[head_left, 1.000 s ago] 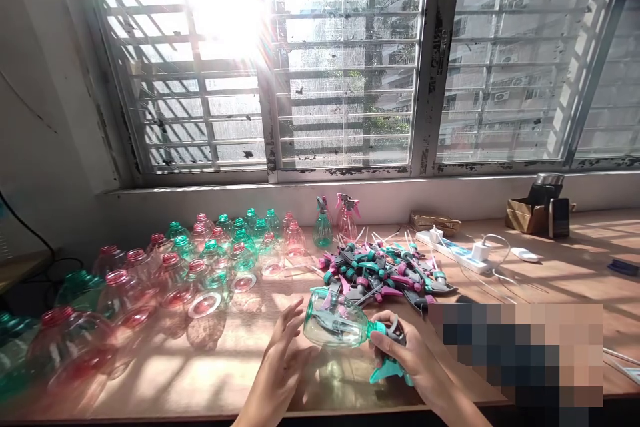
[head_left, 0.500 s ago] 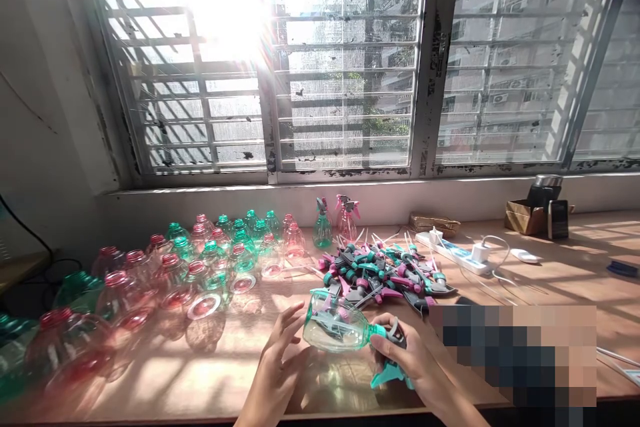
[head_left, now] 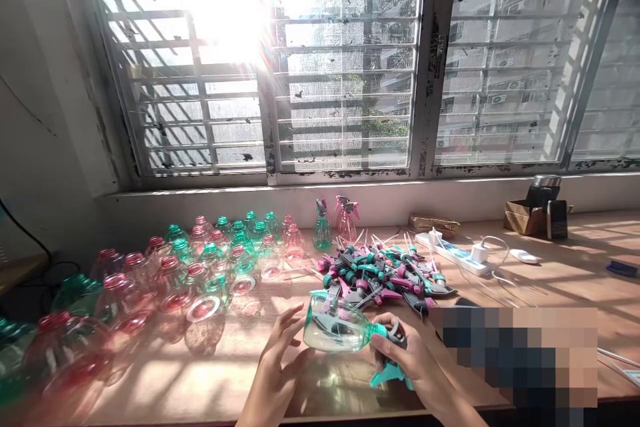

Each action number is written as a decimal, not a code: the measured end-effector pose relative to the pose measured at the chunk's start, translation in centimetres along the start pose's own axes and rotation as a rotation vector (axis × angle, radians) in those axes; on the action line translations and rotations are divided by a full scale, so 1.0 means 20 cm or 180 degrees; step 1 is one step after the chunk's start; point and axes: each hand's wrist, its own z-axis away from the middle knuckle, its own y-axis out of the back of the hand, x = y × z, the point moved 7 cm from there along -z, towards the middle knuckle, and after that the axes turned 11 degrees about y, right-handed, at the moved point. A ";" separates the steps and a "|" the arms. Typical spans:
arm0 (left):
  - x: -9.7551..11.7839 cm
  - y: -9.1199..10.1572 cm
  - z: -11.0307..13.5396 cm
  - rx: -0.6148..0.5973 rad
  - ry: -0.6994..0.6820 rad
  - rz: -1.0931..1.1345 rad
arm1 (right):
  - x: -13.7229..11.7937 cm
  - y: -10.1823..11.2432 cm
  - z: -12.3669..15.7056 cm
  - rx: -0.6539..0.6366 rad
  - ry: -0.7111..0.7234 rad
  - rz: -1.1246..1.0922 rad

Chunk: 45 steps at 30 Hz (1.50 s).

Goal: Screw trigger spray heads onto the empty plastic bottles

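Note:
A clear green spray bottle [head_left: 336,328] lies sideways in the air above the table, its base toward the left. My right hand [head_left: 400,347] is wrapped round its grey and teal spray head [head_left: 393,373] at the neck. My left hand [head_left: 281,357] is beside the bottle's base, with fingers apart and nothing in them; whether a fingertip touches the bottle I cannot tell. Just beyond the bottle lies a heap of pink, teal and grey spray heads [head_left: 380,270] with thin tubes.
Rows of red and green bottles [head_left: 170,273] without heads stand on the left. Two bottles with spray heads [head_left: 323,227] stand at the back by the wall. A white power strip [head_left: 453,252], cables and a cardboard box [head_left: 517,219] are at the right. A pixelated patch hides the lower right.

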 end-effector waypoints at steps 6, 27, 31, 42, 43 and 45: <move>0.03 -0.01 0.00 -0.0147 0.0327 -0.0023 | 0.00 -0.01 0.00 -0.0151 0.0135 0.0242; 0.00 0.01 -0.01 -0.0113 0.0289 -0.0012 | 0.05 -0.01 0.00 -0.0263 0.0233 0.0277; -0.02 0.00 -0.01 -0.0070 0.0093 0.0019 | 0.08 0.01 -0.01 -0.0256 0.0111 0.0147; 0.00 0.00 0.01 -0.0159 0.0282 0.0097 | 0.00 -0.02 0.01 -0.0329 0.0224 0.0265; 0.00 0.00 0.01 -0.0150 0.0247 0.0069 | 0.00 -0.03 0.01 -0.0336 0.0207 0.0255; -0.01 0.00 0.00 -0.0142 0.0182 0.0043 | 0.01 -0.02 0.00 -0.0321 0.0114 0.0187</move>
